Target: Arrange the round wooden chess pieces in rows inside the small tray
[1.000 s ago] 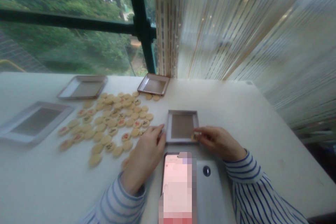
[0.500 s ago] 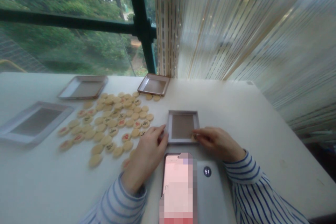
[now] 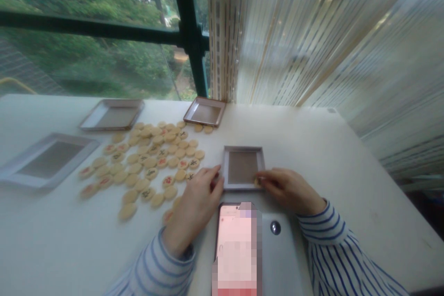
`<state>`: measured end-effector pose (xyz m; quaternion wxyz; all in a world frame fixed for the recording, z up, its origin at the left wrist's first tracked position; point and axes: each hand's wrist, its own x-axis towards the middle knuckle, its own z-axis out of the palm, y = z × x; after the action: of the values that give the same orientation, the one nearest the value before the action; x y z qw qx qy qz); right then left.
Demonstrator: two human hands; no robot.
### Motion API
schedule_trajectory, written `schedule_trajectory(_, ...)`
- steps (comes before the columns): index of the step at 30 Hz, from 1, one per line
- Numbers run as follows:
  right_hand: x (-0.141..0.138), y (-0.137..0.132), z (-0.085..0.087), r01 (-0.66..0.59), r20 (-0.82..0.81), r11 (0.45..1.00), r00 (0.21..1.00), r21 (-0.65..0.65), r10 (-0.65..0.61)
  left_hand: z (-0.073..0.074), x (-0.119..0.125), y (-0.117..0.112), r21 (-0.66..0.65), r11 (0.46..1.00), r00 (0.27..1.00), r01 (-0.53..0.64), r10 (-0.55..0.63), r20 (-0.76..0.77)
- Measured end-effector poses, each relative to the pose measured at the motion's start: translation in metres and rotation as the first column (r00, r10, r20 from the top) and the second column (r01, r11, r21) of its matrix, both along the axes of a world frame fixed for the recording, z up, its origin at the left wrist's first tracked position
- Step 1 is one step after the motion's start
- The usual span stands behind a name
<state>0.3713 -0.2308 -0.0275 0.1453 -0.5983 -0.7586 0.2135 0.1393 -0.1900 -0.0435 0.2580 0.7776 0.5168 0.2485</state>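
A small square tray (image 3: 243, 150) lies on the white table (image 3: 312, 148) in front of me. My right hand (image 3: 289, 188) pinches a round wooden game piece (image 3: 257, 182) at the tray's near right corner. My left hand (image 3: 196, 203) rests on the table with its fingertips against the tray's left edge, fingers loosely stretched. Several round wooden pieces (image 3: 152, 162) with red or black marks lie scattered to the left of the tray.
Three more square trays stand further off: one at the far left (image 3: 48, 159), one behind the pieces (image 3: 113, 114), one near the window post (image 3: 205, 112). A phone (image 3: 236, 245) on a grey holder (image 3: 280, 249) sits just below my hands. A striped curtain (image 3: 329, 32) hangs at the right.
Both hands stay at the tray; the right hand has drawn the piece slightly nearer the tray's near right corner. The view has shifted a little.
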Motion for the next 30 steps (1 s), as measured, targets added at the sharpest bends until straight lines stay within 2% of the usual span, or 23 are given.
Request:
schedule_trajectory(10, -0.016, -0.001, 0.003, 0.201, 0.053, 0.979, 0.978, 0.036, -0.203, 0.000, 0.001, -0.001, 0.009, 1.000, 1.000, 0.008, -0.008, 0.022)
schedule_trajectory(30, -0.022, 0.002, 0.006, 0.298, 0.091, 0.955, 0.951, 0.005, -0.297, 0.001, 0.002, -0.001, -0.004, 1.000, 0.999, 0.004, -0.004, 0.037)
